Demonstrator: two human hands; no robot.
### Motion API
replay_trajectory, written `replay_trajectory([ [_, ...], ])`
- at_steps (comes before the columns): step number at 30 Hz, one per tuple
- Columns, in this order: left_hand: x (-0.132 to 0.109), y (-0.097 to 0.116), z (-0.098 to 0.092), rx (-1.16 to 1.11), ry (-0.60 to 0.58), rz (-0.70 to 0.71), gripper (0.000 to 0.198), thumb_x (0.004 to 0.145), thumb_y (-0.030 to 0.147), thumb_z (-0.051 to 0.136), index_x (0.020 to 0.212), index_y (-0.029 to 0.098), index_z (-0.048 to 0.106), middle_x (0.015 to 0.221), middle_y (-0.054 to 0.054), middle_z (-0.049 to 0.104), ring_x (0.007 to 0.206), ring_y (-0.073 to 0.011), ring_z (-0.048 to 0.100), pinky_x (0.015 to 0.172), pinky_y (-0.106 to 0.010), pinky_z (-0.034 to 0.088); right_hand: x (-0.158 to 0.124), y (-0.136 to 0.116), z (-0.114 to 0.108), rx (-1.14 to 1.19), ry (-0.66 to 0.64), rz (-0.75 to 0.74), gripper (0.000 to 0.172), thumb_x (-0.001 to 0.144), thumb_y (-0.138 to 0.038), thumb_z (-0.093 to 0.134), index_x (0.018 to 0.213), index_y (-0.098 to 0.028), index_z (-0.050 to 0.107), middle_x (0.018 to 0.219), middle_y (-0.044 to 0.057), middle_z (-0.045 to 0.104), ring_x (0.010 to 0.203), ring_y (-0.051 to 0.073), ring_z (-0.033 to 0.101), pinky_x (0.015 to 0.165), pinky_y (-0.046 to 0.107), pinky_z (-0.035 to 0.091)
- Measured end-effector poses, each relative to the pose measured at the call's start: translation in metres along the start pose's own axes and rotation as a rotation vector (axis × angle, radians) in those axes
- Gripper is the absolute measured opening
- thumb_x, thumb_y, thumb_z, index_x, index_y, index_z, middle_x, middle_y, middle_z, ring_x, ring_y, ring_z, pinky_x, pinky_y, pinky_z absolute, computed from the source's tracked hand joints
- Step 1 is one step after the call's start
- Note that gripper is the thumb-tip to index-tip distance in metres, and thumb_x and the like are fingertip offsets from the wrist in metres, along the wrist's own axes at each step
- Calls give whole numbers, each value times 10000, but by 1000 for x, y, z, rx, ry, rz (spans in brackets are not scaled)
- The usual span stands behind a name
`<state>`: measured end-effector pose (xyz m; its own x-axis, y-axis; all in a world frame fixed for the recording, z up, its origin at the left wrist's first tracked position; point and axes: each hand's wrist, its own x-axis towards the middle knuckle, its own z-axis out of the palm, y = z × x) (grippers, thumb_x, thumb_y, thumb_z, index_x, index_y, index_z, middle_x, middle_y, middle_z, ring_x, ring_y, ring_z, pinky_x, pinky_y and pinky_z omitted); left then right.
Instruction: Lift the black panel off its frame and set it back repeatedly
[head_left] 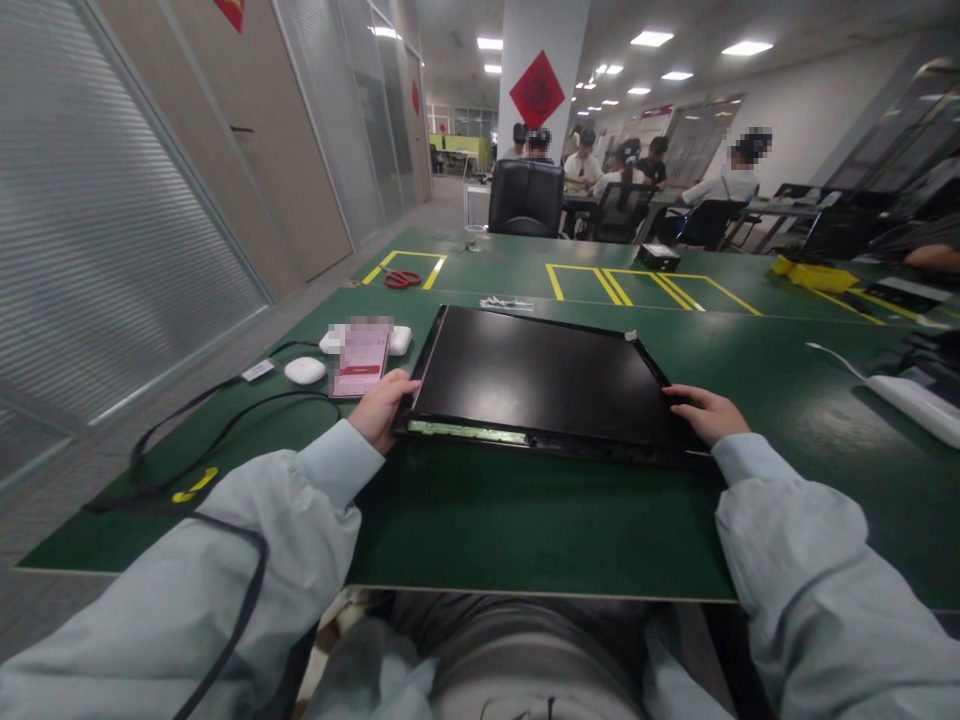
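A flat black display panel [540, 375] lies before me, its dark screen facing up. Along its near edge at the left runs a strip of green circuit board [465, 432]. My left hand [384, 408] grips the panel's left side, thumb on top and the other fingers mostly hidden beneath. At the opposite side, my right hand [709, 412] is closed on the right edge in the same way. A small pale piece [631, 336] sticks to the far right corner of the panel. Whether the near edge rests on the table or is slightly raised, I cannot tell.
Left of the panel are a phone [361, 360], a round white case [305, 371], a black cable [217, 440] and a yellow strip [196, 485]. Red-handled scissors [402, 279] lie farther back on the green table [540, 540]. A white power strip [911, 405] is at right. Several people sit beyond.
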<state>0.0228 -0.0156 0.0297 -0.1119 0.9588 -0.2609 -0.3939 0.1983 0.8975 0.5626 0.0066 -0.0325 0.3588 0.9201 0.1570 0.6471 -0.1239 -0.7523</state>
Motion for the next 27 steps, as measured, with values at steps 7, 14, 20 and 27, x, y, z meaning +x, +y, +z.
replay_trajectory([
  [7,0,0,-1,7,6,9,384,671,91,817,741,245,472,596,101,560,475,-104,539,470,-185,417,-2,-1,2,0,23,-14,259,639,-355,756,873,-331,865,1063,43,877,1164,390,801,1172,620,587],
  [14,-1,-1,-1,52,-10,32,424,647,97,878,721,241,485,567,97,576,454,-96,506,460,-182,418,-2,-4,-1,-4,-9,9,285,624,-362,765,885,-323,873,1113,55,880,1187,399,792,1208,628,556],
  [20,1,-3,-4,73,-17,38,471,662,158,948,756,247,496,565,106,559,438,-103,520,438,-188,387,-1,-3,0,-6,-1,19,272,640,-339,760,889,-323,869,1093,57,877,1176,393,800,1172,616,587],
  [27,0,-4,-1,88,-30,46,371,681,204,893,993,237,696,633,67,648,470,-148,574,447,-231,411,-3,-4,1,5,16,-3,261,642,-334,758,877,-328,869,1120,52,880,1234,399,788,1212,607,565],
])
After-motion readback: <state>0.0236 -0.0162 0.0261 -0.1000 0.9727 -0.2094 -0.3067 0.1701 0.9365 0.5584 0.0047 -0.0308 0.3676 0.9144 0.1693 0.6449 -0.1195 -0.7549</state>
